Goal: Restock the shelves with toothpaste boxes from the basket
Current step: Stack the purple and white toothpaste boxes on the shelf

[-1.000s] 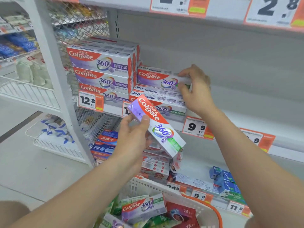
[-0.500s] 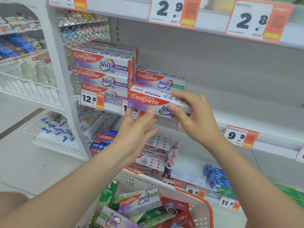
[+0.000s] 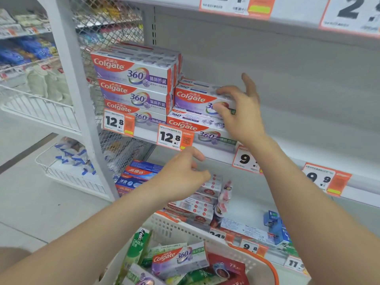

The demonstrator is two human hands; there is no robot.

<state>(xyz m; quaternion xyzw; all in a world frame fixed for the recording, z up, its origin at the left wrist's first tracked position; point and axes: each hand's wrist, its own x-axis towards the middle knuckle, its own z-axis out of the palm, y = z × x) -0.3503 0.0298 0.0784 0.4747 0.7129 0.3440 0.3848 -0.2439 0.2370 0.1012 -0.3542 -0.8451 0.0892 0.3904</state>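
Since the left hand [image 3: 181, 177] has let go and is dropping back empty, loosely curled, the right hand [image 3: 240, 112] is pinching the Colgate 360 box [image 3: 195, 98] by its end, finishing its placement atop the stack [image 3: 191, 126] at twelve o'clock from the basket [image 3: 181, 225].

Reaches up with the right arm [image 3: 308, 202] and pinches the right end of the top toothpaste box [image 3: 195, 99] with the right hand [image 3: 240, 118], thumb on the box's front, first finger on its top, the other fingers sticking up past it. Holds the left hand [image 3: 181, 173] below that box, fingers loosely curled, with nothing in it. Stretches the bare left arm [image 3: 92, 233] up toward the box from low down.
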